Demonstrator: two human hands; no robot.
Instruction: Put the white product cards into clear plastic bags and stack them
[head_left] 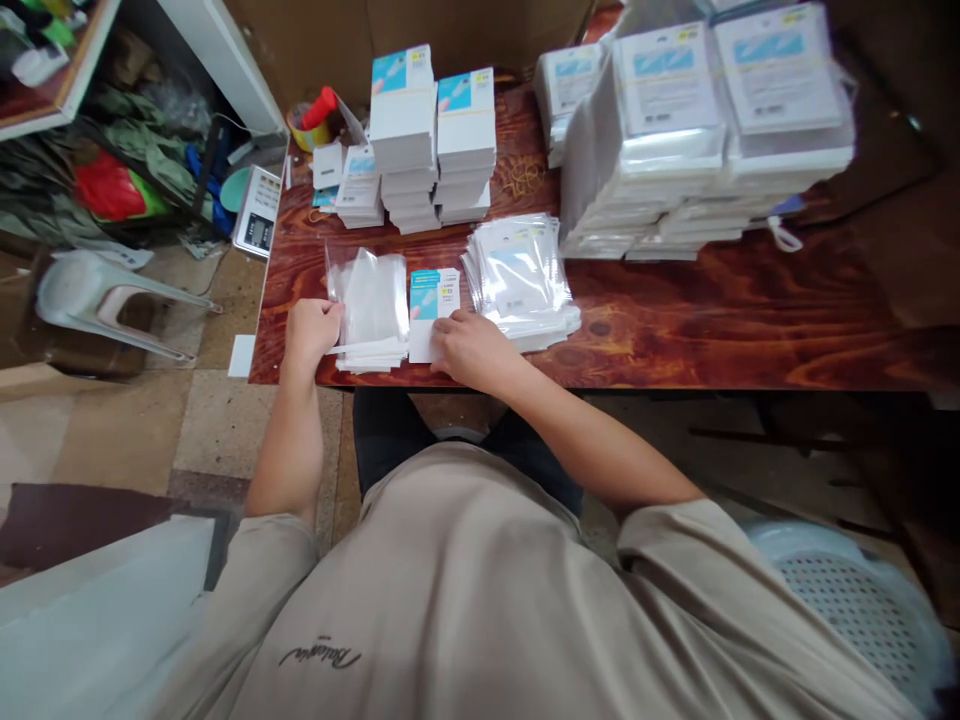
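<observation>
Lengthwise near-to-far, the card (425, 305) is touched by the curled right hand (476, 345), grip unclear.
Leftward, a clear sleeve (366, 295) is pinched by the left hand (311, 330).

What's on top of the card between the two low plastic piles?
The right hand lies over the lower right of the card. The blue picture shows, but the bit under the fingers is covered, as is anything beneath the card.
</observation>
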